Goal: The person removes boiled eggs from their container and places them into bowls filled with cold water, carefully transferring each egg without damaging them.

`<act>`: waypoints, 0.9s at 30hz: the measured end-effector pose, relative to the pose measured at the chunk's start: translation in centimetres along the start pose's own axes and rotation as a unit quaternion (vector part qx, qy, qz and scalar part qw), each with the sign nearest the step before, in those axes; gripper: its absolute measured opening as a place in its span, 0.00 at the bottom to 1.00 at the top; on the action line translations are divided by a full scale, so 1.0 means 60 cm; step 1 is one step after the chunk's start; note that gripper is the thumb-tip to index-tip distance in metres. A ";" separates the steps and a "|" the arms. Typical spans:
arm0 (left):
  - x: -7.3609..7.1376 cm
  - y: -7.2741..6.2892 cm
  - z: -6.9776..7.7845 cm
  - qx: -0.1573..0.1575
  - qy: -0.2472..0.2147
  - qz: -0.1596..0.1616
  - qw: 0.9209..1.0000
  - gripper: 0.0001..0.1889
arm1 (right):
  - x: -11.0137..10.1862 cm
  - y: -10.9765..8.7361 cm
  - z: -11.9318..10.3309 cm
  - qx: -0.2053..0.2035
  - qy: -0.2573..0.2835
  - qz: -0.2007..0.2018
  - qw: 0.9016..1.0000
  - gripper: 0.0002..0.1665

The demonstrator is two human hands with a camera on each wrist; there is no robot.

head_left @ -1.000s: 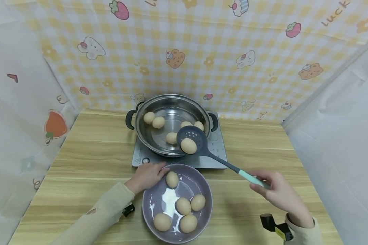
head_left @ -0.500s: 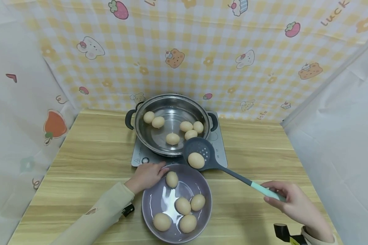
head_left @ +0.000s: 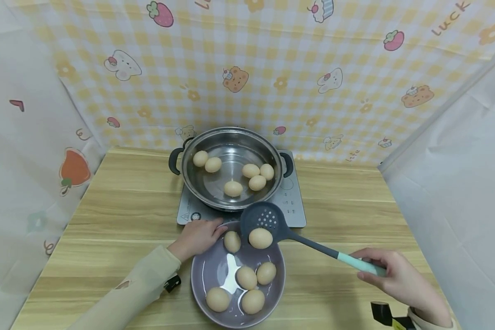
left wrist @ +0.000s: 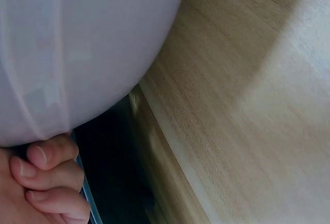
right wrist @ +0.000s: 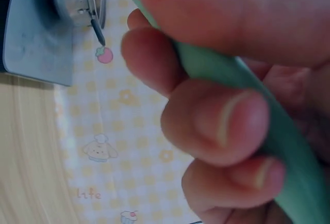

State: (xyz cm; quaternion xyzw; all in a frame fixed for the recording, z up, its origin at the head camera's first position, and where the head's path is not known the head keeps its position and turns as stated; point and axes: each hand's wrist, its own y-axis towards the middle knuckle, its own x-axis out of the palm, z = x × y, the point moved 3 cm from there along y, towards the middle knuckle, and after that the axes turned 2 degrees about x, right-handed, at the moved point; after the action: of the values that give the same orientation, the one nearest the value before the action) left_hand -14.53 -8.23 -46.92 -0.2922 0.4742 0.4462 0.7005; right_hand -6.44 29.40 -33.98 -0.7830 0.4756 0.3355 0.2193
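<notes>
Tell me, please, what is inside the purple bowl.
Five eggs show inside the purple bowl; the skimmer, carrying another egg, covers part of its far side, hiding whatever lies beneath.

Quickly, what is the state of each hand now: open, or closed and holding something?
Left hand: closed, holding the bowl by its edge.
Right hand: closed, holding the spoon by its green handle.

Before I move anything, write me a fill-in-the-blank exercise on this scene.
Exactly ____ eggs lie in the pot.
Not counting the egg on the skimmer, the bowl holds ____.
The pot's handles are coloured ____.
The checks on the back cloth are white and ____.

Missing words: six; five; black; yellow.
</notes>
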 end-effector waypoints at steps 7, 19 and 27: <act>0.001 0.001 -0.001 -0.003 -0.003 -0.006 1.000 0.13 | 0.004 0.001 0.007 -0.001 -0.020 0.005 1.000 0.18; 0.001 0.001 -0.001 0.001 -0.003 -0.002 1.000 0.13 | 0.003 0.003 0.010 -0.003 -0.050 0.019 0.999 0.20; 0.005 0.001 -0.003 0.005 -0.001 0.002 1.000 0.14 | 0.004 0.007 0.014 0.011 -0.090 0.043 0.995 0.22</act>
State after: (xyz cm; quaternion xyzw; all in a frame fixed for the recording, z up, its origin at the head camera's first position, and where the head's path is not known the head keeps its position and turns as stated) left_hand -14.65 -8.27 -47.25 -0.2875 0.4766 0.4451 0.7014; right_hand -7.01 29.62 -34.77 -0.7261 0.4908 0.4085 0.2549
